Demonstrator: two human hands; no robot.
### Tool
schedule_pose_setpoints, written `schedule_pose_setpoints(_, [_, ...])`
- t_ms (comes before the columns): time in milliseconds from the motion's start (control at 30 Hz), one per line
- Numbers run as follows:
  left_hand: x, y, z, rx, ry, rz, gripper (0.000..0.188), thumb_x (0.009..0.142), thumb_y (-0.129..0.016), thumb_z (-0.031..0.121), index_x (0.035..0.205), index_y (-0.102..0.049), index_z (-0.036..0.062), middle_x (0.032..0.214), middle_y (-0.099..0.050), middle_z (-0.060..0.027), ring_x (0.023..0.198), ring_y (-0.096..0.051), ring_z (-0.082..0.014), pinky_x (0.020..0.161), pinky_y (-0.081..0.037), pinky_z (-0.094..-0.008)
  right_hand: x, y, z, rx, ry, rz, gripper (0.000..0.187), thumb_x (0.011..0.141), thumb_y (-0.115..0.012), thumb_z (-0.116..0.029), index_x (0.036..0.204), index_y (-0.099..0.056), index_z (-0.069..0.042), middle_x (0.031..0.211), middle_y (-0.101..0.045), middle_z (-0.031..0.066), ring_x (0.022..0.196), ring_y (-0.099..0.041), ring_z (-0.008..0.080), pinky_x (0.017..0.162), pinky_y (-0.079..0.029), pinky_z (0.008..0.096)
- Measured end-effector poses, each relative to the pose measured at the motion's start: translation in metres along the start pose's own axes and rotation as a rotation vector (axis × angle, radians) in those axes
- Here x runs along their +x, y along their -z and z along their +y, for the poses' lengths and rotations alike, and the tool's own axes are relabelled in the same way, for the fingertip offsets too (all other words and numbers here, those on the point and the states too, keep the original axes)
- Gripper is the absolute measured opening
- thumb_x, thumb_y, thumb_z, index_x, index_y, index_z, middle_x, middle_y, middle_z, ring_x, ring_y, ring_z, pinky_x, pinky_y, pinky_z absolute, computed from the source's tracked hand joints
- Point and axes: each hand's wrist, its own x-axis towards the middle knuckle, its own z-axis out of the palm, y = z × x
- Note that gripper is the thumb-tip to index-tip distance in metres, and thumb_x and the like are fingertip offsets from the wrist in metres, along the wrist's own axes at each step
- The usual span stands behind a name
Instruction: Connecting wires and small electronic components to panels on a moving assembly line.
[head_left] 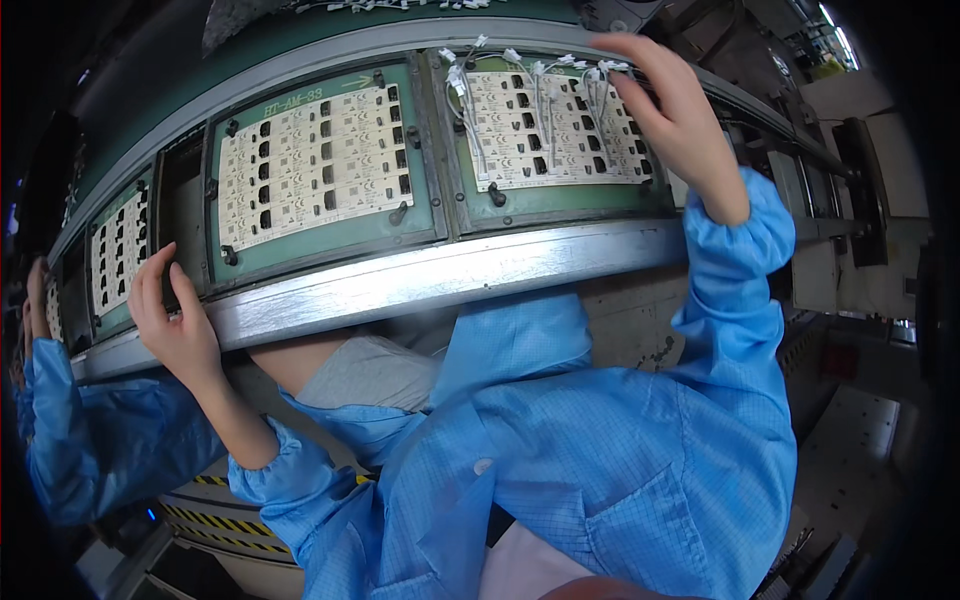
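Note:
My right hand (pixel 685 120) reaches over the far right corner of the right board panel (pixel 560 130). Its fingers are apart, beside a bunch of thin white wires with small white connectors (pixel 605 68); I see nothing clearly gripped. More such white wires (pixel 460 85) lie over the panel's upper left part. At the left, my left hand (pixel 175 320) is raised by the metal rail (pixel 390 285), fingers spread and holding nothing. Between the hands lies the middle panel (pixel 315 155), pale boards with rows of black parts in a green carrier, with no wires on it.
Black knobs (pixel 497 193) stand around the carriers. Further left sits another panel (pixel 120 250), and a co-worker's hand (pixel 38 300) and blue sleeve (pixel 55 400) are at the far left. Loose white wires (pixel 400 4) lie beyond the line's far rail.

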Motion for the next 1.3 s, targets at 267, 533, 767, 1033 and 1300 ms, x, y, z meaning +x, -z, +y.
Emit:
schedule_pose_setpoints(267, [0.000, -0.002, -0.003, -0.009, 0.000, -0.004, 0.019, 0.097, -0.063, 0.007, 0.113, -0.072, 0.0056, 0.114, -0.071, -0.0086, 0.110, -0.062, -0.0261, 0.095, -0.048, -0.0366, -0.105, -0.014, 0.036, 0.400, -0.733, -0.137, 0.057, 0.103, -0.057, -0.020, 0.156, -0.036, -0.014, 0.142, -0.053, 0.0209, 0.134, -0.051, 0.0287, 0.110, -0.042, 0.0401])
schedule_pose_setpoints(533, [0.005, 0.000, -0.013, 0.054, -0.025, -0.024, 0.020, 0.097, -0.062, 0.008, 0.115, -0.071, 0.0053, 0.115, -0.070, -0.0092, 0.111, -0.061, -0.0271, 0.099, -0.045, -0.0376, -0.106, -0.028, 0.038, 0.375, -0.679, -0.051, 0.062, 0.097, -0.058, -0.012, 0.155, -0.036, -0.014, 0.142, -0.055, 0.0206, 0.134, -0.052, 0.0332, 0.112, -0.039, 0.0412])
schedule_pose_setpoints(767, [0.052, -0.016, 0.030, -0.109, -0.185, -0.184, 0.025, 0.095, -0.063, 0.009, 0.119, -0.070, 0.0037, 0.119, -0.067, -0.0128, 0.112, -0.061, -0.0300, 0.100, -0.045, -0.0408, -0.113, -0.039, 0.047, 0.085, -0.793, -0.010, 0.063, 0.094, -0.059, -0.012, 0.153, -0.039, -0.015, 0.137, -0.059, 0.0227, 0.130, -0.055, 0.0407, 0.111, -0.040, 0.0442])
schedule_pose_setpoints(1033, [0.112, -0.159, 0.195, -0.137, -0.618, -0.327, 0.034, 0.090, -0.064, 0.028, 0.117, -0.067, 0.0065, 0.115, -0.067, -0.0112, 0.112, -0.060, -0.0300, 0.092, -0.046, -0.0517, -0.092, -0.039, 0.000, -0.235, -0.962, 0.065, 0.064, 0.093, -0.063, -0.021, 0.153, -0.040, -0.021, 0.147, -0.055, 0.0110, 0.141, -0.045, 0.0312, 0.119, -0.014, 0.0602])
schedule_pose_setpoints(1300, [0.107, -0.213, 0.197, -0.326, -0.795, -0.212, 0.027, 0.084, -0.065, 0.014, 0.109, -0.072, 0.0084, 0.113, -0.069, -0.0065, 0.112, -0.060, -0.0275, 0.094, -0.043, -0.0482, -0.093, -0.052, -0.009, -0.331, -0.989, 0.226, 0.069, 0.087, -0.070, -0.021, 0.150, -0.043, -0.022, 0.143, -0.056, 0.0059, 0.140, -0.044, 0.0282, 0.119, -0.011, 0.0639])
